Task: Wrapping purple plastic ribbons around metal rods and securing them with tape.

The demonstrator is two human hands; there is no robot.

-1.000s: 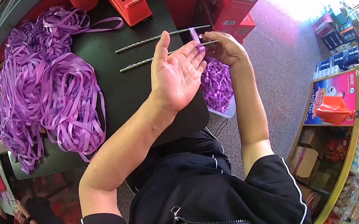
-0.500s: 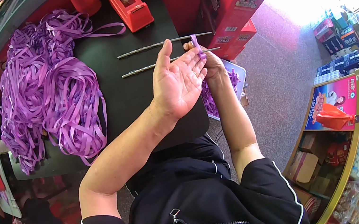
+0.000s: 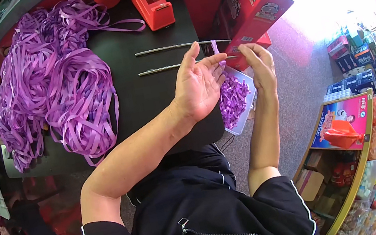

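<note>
1. Two rods, metal, twisted along their left part, lie side by side and apart over the table.
2. Purple strip spans both rods near their right ends, by the left fingers. Can't tell whether it goes fully around.
3. Left hand: wide, palm up, thumb well away from fingers; fingers at strip and lower rod. Can't tell if the strip is caught between them.
4. Right hand: narrow, fingertips bunched just beside the lower rod's right end. Can't tell if it holds anything.
5. Strip handling, judged: very light, soft, limp, satiny so likely slippery; folds easily, hard to break. Best hold: thumb-and-finger pinch at the loose end below the lower rod, or flat on the span between rods.
6. Rods, judged: stiff, fairly light; twist should grip better than the smooth right part. Hold the shafts clear of the strip.
7. Nearby: big ribbon pile left on table; bin of purple pieces below the hands; red dispenser at back.
</note>
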